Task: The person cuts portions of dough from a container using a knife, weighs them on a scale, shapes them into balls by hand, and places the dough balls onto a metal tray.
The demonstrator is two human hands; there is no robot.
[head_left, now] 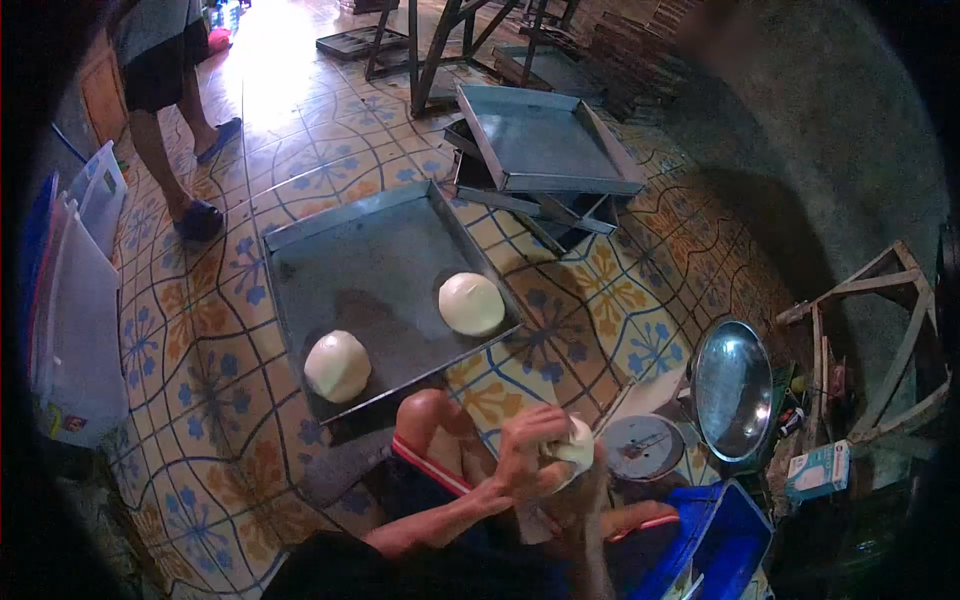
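Note:
My left hand (pixel 527 450) curls its fingers over a pale dough ball (pixel 575 452), in front of my knees. My right hand (pixel 592 480) is against the right and lower side of the same ball; it is blurred and its fingers are partly hidden. On the floor before me lies a large metal tray (pixel 375 265). Two round, smooth dough balls sit in it, one at the near left corner (pixel 337 366) and one toward the right side (pixel 471 304).
Stacked metal trays (pixel 545 140) stand beyond the large tray. On my right are a shiny metal bowl (pixel 733 390), a round grey disc (pixel 645 447), a blue container (pixel 700 545) and a wooden frame (pixel 870 340). A person (pixel 165 110) stands at far left, near plastic bins (pixel 80 320).

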